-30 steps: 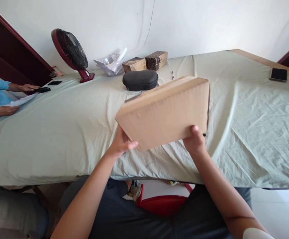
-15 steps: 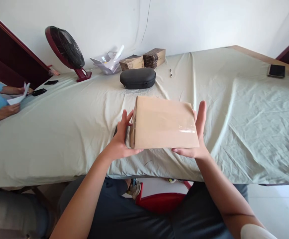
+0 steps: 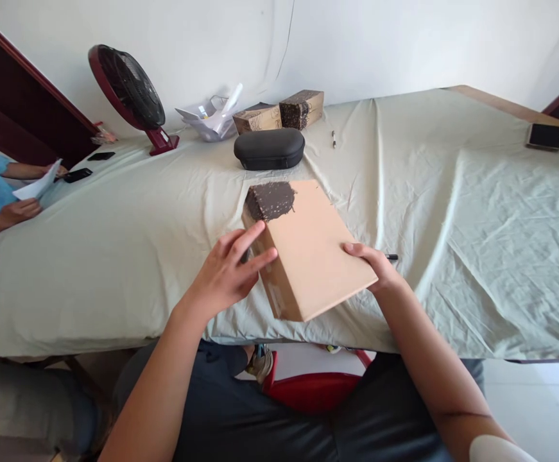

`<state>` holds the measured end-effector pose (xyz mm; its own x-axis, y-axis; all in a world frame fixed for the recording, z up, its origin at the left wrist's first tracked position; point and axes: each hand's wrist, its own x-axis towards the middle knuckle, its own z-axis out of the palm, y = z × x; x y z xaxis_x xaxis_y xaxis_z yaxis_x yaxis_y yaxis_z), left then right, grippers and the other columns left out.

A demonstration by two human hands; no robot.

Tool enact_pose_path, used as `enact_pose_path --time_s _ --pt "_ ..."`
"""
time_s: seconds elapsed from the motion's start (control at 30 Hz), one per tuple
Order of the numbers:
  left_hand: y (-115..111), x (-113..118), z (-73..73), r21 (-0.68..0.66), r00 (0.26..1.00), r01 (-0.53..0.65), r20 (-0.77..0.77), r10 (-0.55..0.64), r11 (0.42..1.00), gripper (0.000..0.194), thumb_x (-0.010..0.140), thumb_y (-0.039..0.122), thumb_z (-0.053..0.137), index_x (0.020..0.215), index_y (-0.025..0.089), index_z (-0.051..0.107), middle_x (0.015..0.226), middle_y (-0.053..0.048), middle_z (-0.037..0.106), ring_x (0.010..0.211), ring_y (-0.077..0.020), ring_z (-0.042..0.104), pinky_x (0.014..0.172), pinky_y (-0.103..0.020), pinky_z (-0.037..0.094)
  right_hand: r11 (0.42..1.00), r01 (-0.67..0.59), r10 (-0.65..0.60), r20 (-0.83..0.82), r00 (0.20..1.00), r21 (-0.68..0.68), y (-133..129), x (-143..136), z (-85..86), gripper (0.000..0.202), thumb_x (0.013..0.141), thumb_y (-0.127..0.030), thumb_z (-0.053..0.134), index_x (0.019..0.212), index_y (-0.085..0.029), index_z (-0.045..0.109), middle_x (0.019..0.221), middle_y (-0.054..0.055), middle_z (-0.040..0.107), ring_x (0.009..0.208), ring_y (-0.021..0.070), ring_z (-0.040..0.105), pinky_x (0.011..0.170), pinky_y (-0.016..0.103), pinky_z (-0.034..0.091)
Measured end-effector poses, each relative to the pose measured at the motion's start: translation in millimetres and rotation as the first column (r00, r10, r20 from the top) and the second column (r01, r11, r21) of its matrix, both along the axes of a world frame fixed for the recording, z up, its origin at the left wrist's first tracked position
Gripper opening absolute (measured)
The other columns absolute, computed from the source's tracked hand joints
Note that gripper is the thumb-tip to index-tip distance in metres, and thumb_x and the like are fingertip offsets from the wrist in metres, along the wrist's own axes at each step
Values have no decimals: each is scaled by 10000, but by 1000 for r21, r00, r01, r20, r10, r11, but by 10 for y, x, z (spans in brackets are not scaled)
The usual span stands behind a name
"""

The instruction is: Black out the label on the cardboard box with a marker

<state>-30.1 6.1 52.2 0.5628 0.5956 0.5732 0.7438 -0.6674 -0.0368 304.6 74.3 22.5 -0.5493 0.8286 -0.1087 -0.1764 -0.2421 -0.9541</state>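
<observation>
A brown cardboard box (image 3: 315,250) is held tilted above the front of the cloth-covered table, a dark scribbled patch (image 3: 273,199) on its far left corner. My right hand (image 3: 375,264) grips its right edge, thumb on the upper face and the other fingers hidden underneath. Along the left side, my left hand (image 3: 231,269) has its fingers stretched and apart, the fingertips at the box's edge; whether they press on it I cannot tell. Part of a black pen-like object (image 3: 391,256) shows just beyond my right hand.
A black zip case (image 3: 269,149) lies beyond the box, with patterned boxes (image 3: 303,108), a plastic basket (image 3: 212,128) and a fan (image 3: 132,93) behind. A small pen (image 3: 334,139) and a dark tablet (image 3: 543,136) lie rightward. At left, a person's hands (image 3: 19,210) hold paper.
The box has turned, bringing a face with the dark scribbled patch into view. My left hand has come off its hold into spread fingers; my right thumb has moved onto the upper face.
</observation>
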Motion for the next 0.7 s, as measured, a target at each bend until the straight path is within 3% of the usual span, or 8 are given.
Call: enact_pose_path --time_s 0.07,0.13,0.2,0.27,0.37,0.57,0.7 --pt "14 -5 -22 -239 977 8 209 43 971 911 1056 198 635 1777 492 160 1867 -67 249 1652 -401 349 1270 -643 456 997 30 -29 -15 999 73 -19 -9 -7 925 836 -548 791 1669 -295 476 1452 101 755 1286 377 753 1006 491 676" --pt "38 8 -84 -475 868 164 485 102 865 859 1102 488 585 1784 485 62 1897 -82 133 1673 -436 341 1235 -656 495 979 33 -30 -15 999 201 -44 -25 -9 1064 819 -502 842 1740 -390 320 1633 61 622 1469 380 625 1134 520 613" --pt "53 58 -160 -600 715 362 670 200 714 1050 1034 706 607 1774 461 -97 1889 -126 143 1647 -438 406 1159 -600 577 957 2 -4 4 1000 292 -60 -45 -26 1162 796 -486 880 1762 -420 239 1730 49 507 1578 393 503 1220 546 542" --pt "51 132 -216 -639 623 451 725 293 623 1269 933 739 741 1766 424 -162 1856 -162 225 1606 -430 466 1137 -563 596 945 -37 31 24 999 324 -66 -61 -60 1201 773 -484 892 1767 -401 225 1757 59 459 1616 409 440 1260 562 496" --pt "35 225 -234 -646 583 457 737 342 612 1427 814 675 896 1777 411 -124 1815 -169 286 1537 -414 535 1155 -559 582 948 -69 58 44 997 311 -62 -60 -113 1202 746 -468 894 1759 -354 256 1730 90 482 1603 428 443 1260 576 483" --pt "50 265 -260 -648 568 453 739 362 613 1350 793 710 890 1789 422 24 1795 -158 310 1488 -414 572 1147 -580 583 973 -35 28 33 999 228 -26 -11 -232 1079 791 -441 840 1735 -353 326 1714 77 515 1577 411 489 1220 543 523" --pt "60 285 -329 -603 601 389 739 304 696 1416 782 661 919 1779 428 -59 1804 -171 270 1513 -422 552 1182 -604 560 972 25 -34 35 999 233 40 -10 -388 948 779 -477 850 1638 -314 484 1639 88 598 1558 418 506 1227 553 508"
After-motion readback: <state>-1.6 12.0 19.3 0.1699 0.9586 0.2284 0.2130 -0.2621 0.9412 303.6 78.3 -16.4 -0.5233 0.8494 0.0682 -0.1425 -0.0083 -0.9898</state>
